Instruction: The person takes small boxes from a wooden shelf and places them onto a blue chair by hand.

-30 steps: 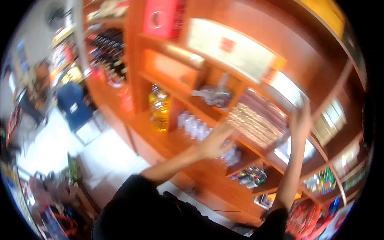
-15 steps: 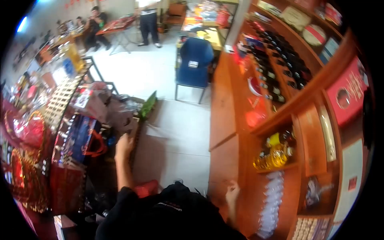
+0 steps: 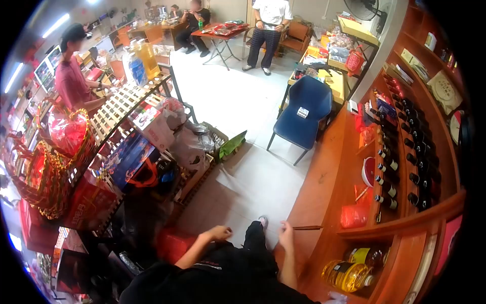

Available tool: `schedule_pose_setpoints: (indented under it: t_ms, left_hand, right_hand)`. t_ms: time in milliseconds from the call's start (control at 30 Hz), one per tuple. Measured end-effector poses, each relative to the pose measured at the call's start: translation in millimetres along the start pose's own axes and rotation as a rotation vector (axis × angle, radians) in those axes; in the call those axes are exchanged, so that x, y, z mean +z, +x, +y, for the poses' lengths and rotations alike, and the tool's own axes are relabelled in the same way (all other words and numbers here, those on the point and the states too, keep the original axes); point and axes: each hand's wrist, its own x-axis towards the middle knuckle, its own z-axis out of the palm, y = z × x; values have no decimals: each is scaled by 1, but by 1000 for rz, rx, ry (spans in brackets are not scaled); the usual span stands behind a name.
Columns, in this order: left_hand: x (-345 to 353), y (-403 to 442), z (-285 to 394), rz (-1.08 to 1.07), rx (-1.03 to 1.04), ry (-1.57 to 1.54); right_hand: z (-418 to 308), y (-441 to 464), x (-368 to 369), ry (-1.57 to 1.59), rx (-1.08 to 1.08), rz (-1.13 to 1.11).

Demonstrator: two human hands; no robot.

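My left hand (image 3: 220, 233) is in front of my body at the lower middle, fingers curled in, with no object showing in it. It is nearest a red plastic item (image 3: 174, 244) low on the left. My right hand (image 3: 286, 236) is raised beside the wooden cabinet (image 3: 316, 202), its fingers loosely curled together and nothing visible in them. A dark strip on the cabinet front (image 3: 308, 227) runs close by that hand; I cannot tell whether they touch. One of my shoes (image 3: 263, 221) shows on the pale tiled floor (image 3: 223, 187) between the hands.
On the left, a slatted rack (image 3: 121, 104) carries woven baskets (image 3: 48, 172), gift boxes and plastic bags (image 3: 190, 147). Ahead stands a blue chair (image 3: 304, 104). Wine bottles (image 3: 417, 152) and yellow oil bottles (image 3: 349, 274) fill shelves on the right. Several people are farther off.
My view has swung left and lifted, bringing the chair rightward. My left hand has drawn back from beside the rack to my body. A person in pink now shows at left.
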Motion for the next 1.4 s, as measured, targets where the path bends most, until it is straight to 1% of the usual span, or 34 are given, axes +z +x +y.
schedule_pose_setpoints:
  t_ms: [33, 67, 100, 133, 167, 200, 233, 267, 300, 333, 367, 400, 433, 467, 500, 533, 567, 633, 700, 733, 767, 833, 900, 967, 1033, 1100, 1167, 1200, 1233, 1300, 1367, 1400]
  left_hand:
    - [-17, -1, -2, 125, -99, -24]
    - [-39, -5, 2, 221, -120, 50]
    - [-62, -2, 10, 203, -249, 94]
    - [-85, -4, 29, 239, -319, 111]
    - [-95, 12, 17, 322, -324, 160]
    - [-113, 26, 25, 310, -282, 158]
    - [-130, 34, 61, 345, -352, 91]
    - [-137, 65, 63, 339, -293, 133]
    - [-150, 87, 63, 320, -240, 185]
    - [-160, 115, 79, 332, -148, 263]
    - [-162, 144, 100, 340, -51, 325]
    - [-161, 166, 126, 343, 41, 301]
    - [-157, 190, 159, 348, 136, 266]
    - [-149, 205, 198, 312, 177, 187]
    - [-139, 217, 233, 280, 219, 101]
    - [-126, 231, 254, 208, 244, 65]
    - [-112, 244, 268, 140, 266, 28]
    - [-80, 262, 283, -38, 266, 65]
    - [-66, 272, 277, -323, 372, 126]
    - [-75, 271, 278, -478, 223, 71]
    - [-86, 274, 273, -470, 123, 87]
    - [-97, 303, 215, -290, 89, 60]
    - [-138, 313, 185, 70, 118, 15]
    - [-180, 327, 155, 245, 3, -161]
    - [-218, 337, 134, 357, -98, -239]
    - [-253, 351, 112, 376, -139, -248]
    - [-285, 367, 102, 412, -168, -209]
    - [-300, 376, 98, 449, -170, -181]
    - [-312, 390, 90, 462, -163, -163]
    - [-332, 420, 81, 483, -94, -173]
    - [-349, 437, 105, 500, -92, -190]
    - [-358, 445, 119, 491, -92, -227]
  right_hand:
    - [18, 6, 10, -1, 49, -121]
    - [12, 11, 7, -68, 44, -233]
    - [9, 16, -1, -132, 44, -341]
    - [14, 26, -7, -114, 62, -339]
    - [23, 41, -9, -90, 99, -430]
    - [37, 59, -9, -64, 134, -516]
    - [60, 76, -4, 120, 247, -527]
    - [36, 88, -31, 56, 189, -336]
    - [-6, 100, -72, 150, 323, -373]
    - [56, 116, -47, 83, 182, -270]
    - [48, 132, -69, -11, 245, -271]
    - [43, 145, -89, -81, 299, -308]
    - [57, 157, -92, -110, 247, -244]
    - [71, 164, -97, -151, 195, -188]
    - [69, 171, -109, -166, 220, -191]
    - [56, 182, -121, -80, 200, -186]
    - [49, 191, -128, 7, 176, -184]
    - [48, 207, -132, 3, 244, -229]
    - [51, 223, -129, 6, 306, -281]
    - [57, 230, -123, -70, 287, -342]
    - [59, 236, -121, -147, 267, -405]
    - [57, 254, -117, -138, 282, -467]
    - [46, 274, -110, -128, 293, -510]
    - [28, 306, -111, -57, 378, -553]
    - [27, 335, -107, -112, 347, -543]
    - [5, 365, -117, -132, 392, -605]
    - [5, 402, -122, -123, 423, -611]
    - [9, 420, -123, -139, 374, -577]
    - [10, 438, -125, -154, 326, -547]
    - [-6, 476, -137, -186, 363, -556]
    - [-17, 505, -141, -259, 312, -439]
    - [-18, 518, -140, -254, 322, -444]
